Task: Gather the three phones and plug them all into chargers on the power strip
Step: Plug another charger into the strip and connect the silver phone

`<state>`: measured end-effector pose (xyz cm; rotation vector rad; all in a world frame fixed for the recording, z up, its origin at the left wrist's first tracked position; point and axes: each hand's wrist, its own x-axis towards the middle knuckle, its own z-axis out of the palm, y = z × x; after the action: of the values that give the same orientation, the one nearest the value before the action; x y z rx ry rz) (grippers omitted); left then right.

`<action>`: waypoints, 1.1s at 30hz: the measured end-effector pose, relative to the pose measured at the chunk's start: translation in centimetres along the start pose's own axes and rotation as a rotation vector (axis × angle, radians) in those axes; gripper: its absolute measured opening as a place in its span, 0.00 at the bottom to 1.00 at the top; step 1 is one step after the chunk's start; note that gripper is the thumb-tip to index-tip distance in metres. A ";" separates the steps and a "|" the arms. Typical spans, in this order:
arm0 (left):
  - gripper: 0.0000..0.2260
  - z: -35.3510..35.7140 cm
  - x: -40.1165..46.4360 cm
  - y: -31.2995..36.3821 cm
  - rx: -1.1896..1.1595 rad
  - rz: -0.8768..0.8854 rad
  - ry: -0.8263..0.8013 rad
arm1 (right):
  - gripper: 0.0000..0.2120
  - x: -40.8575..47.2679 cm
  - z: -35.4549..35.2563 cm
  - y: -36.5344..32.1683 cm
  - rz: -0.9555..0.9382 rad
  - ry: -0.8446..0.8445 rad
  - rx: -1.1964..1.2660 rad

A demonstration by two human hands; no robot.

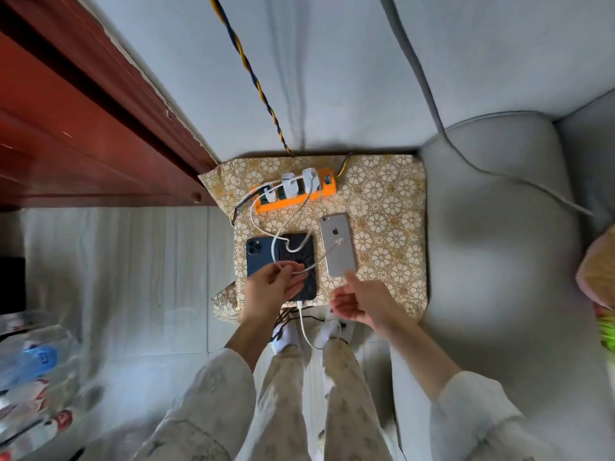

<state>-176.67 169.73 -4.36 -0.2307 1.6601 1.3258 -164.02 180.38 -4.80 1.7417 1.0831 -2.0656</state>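
Note:
Three phones lie face down on a floral-patterned table [392, 207]: a dark blue phone [259, 252] at the left, a black-cased phone [301, 257] beside it, and a silver phone [337, 244] at the right. Behind them an orange power strip [293, 197] carries three white chargers [291, 185]. White cables [263, 211] run from the chargers over the phones. My left hand [271, 287] pinches a white cable above the black phone. A cable is plugged into the near end of the black phone. My right hand [362, 301] hovers open, one finger touching the silver phone's near end.
A grey sofa armrest [492, 234] borders the table on the right. A red wooden door frame [100, 121] stands at the left. A twisted blue-yellow cord [256, 78] climbs the wall from the strip. Plastic-wrapped items [36, 377] lie on the floor at lower left.

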 end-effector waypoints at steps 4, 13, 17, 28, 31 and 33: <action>0.08 1.3 -0.8 -1.6 -0.185 -0.153 -0.018 | 0.15 0.7 0.2 0.1 0.092 -0.087 0.283; 0.15 3.5 -1.7 -2.3 0.282 -0.366 -0.133 | 0.10 3.0 -2.1 -0.8 -0.231 0.255 -0.172; 0.13 4.6 -0.8 -0.7 0.175 -0.179 -0.104 | 0.12 3.0 -3.4 -0.1 -0.329 0.302 -0.263; 0.09 7.6 2.2 -0.5 0.606 0.211 0.004 | 0.11 2.1 -3.2 1.0 -0.566 0.089 -0.510; 0.07 7.3 2.8 -0.9 0.523 0.184 0.058 | 0.13 2.9 -3.3 0.8 -0.514 -0.020 -0.474; 0.08 6.4 3.3 -1.2 0.495 0.151 0.138 | 0.16 4.1 -3.6 0.6 -0.471 -0.052 -0.472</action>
<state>-174.08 175.88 -7.27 0.1025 2.0980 0.9796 -162.12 183.48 -8.91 1.2798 1.9200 -1.8463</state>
